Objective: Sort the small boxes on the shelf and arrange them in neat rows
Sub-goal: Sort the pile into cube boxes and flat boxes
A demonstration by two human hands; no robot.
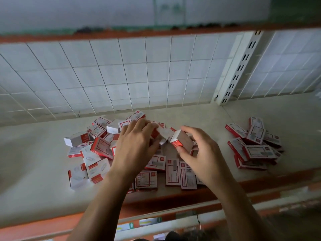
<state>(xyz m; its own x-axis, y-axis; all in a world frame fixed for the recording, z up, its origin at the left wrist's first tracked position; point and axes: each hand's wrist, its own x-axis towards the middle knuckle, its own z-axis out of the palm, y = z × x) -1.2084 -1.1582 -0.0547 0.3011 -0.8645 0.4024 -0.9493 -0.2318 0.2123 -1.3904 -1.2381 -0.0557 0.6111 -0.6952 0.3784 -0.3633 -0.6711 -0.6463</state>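
Observation:
Several small red-and-white boxes lie in a loose heap (97, 148) on the pale shelf (34, 153), left of centre. My left hand (135, 145) reaches over the heap and pinches a small white box (164, 133) at its fingertips. My right hand (199, 153) grips another box (182, 140) between thumb and fingers, tilted, its red end toward me. The two held boxes nearly touch. A few boxes (173, 173) lie flat side by side near the front edge below my hands.
A second, smaller heap of the same boxes (255, 146) sits at the right of the shelf. A white wire grid (121, 75) backs the shelf, with a slotted upright post (238, 70). The orange front rail (173, 197) runs below my arms.

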